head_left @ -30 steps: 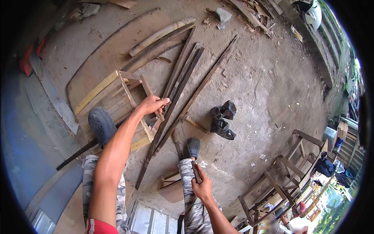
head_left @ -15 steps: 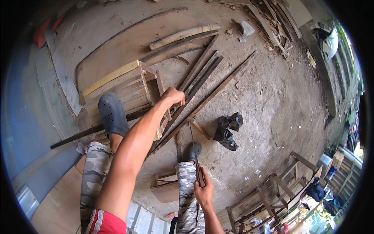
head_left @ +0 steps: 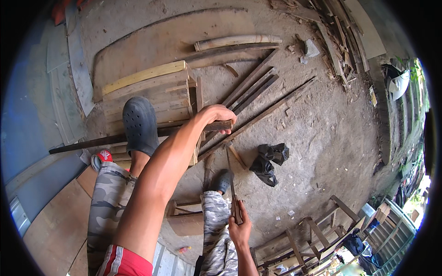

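The left hand (head_left: 220, 116) is stretched forward at the end of a long bare forearm, fingers curled down over the near end of a dark wooden strip (head_left: 138, 136); the grip is clenched on that strip, which runs from the hand leftward across a wooden crate (head_left: 152, 92) and ends out over the dirt floor (head_left: 322, 138) toward the left side; the strip lies across the front edge of the crate, and a foot in a dark clog (head_left: 139, 124) is planted on top of it, pinning it to the slats.

The right hand (head_left: 239, 227) sits low in the view, beside the right knee, wrapped around the wooden handle of a long knife (head_left: 231, 184); its thin blade points up and away from the body (the tip ends just short of the hand that grips the strip); the fingers are closed tight on the handle.

Both legs wear camouflage trousers (head_left: 108, 198); the right foot, in a second dark shoe (head_left: 223, 181), rests on the floor below the crate.

A bundle of long dark strips (head_left: 251, 87) lies on the floor beyond the left hand, angled up toward the right; a pale curved slab of wood (head_left: 237, 41) lies past the crate's far edge; a crumpled black cloth (head_left: 268, 158) sits on the floor to the right of the knife; wooden chair frames (head_left: 317, 239) stand at the lower right.
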{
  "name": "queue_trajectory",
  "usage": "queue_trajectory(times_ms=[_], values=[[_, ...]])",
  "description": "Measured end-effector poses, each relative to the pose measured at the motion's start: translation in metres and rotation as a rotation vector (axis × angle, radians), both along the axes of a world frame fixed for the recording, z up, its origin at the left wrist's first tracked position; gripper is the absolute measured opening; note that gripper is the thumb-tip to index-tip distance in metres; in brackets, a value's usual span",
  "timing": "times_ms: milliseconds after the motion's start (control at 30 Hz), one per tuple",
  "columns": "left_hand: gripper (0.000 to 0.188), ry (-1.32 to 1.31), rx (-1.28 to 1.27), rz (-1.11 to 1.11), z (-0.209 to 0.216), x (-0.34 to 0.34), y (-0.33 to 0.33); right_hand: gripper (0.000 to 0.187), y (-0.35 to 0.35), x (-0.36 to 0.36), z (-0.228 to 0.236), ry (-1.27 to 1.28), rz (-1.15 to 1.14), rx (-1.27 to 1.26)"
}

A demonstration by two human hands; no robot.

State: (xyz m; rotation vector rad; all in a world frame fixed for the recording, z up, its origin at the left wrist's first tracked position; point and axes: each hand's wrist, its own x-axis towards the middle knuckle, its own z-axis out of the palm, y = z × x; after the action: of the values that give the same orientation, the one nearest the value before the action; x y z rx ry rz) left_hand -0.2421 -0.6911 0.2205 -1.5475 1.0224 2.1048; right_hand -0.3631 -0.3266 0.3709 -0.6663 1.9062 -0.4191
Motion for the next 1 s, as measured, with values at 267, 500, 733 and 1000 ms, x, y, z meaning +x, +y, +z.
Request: queue_trajectory(times_ms=[267, 500, 733, 1000], values=[[0.01, -0.212, -0.554, -0.553, -0.002, -0.021, 0.008, 0.064, -0.007, 0.004, -0.001, -0.062, -0.073, 0.014], [0.015, -0.178, -0.917, -0.257, -0.023, -0.011, 0.04, 0.064, -0.028, 0.011, 0.001, -0.032, -0.11, -0.091], [0.02, -0.071, -0.794, -0.115, -0.022, -0.004, 0.037, 0.063, -0.016, 0.015, -0.003, -0.036, -0.135, -0.063], [0.011, -0.104, 0.006, 0.275, -0.028, 0.01, 0.003, 0.063, -0.005, -0.002, 0.0, -0.1, -0.237, -0.051]])
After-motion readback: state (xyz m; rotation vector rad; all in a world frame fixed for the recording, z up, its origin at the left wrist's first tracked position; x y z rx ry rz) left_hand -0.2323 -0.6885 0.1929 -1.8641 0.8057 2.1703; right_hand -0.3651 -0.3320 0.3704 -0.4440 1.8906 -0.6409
